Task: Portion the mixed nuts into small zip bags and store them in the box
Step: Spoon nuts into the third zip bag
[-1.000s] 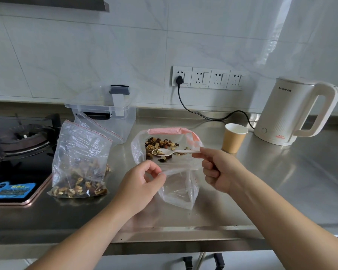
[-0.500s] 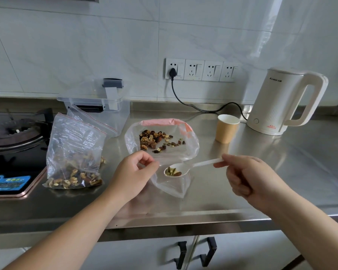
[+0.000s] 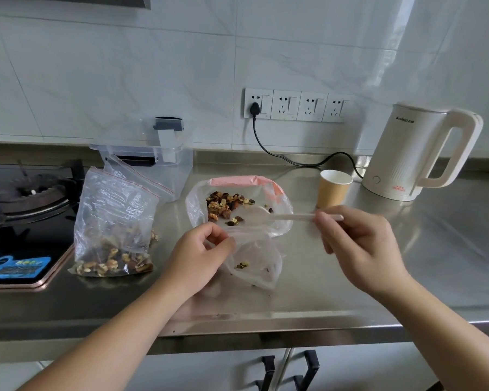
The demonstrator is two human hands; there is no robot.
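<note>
Across the lower half of the view runs a steel counter [image 3: 407, 263], its right end cut off by the frame edge. At far left a black gas hob [image 3: 26, 207] is partly out of frame, only one burner showing. A cream kettle [image 3: 415, 156] stands at the back right, its black cord running to a wall socket [image 3: 256, 107]. Against the wall sits the clear storage box [image 3: 153, 153], its inside hard to read through the plastic. In front of it stands a filled zip bag [image 3: 113, 224], nuts heaped in the bottom, with a second bag behind it largely hidden. At the centre lies the large open bag [image 3: 237, 204] with a pink rim, the mixed nuts [image 3: 226, 204] piled inside. A paper cup [image 3: 333, 187] stands just beside it. Nearest the person, the small zip bag [image 3: 254, 261] rests on the counter with a few seeds in it; the left hand [image 3: 198, 258] pinches its mouth between thumb and curled fingers. The right hand [image 3: 362, 246] pinches the handle of a white spoon [image 3: 268, 217], whose bowl is blurred over the large bag, so its contents cannot be told.
</note>
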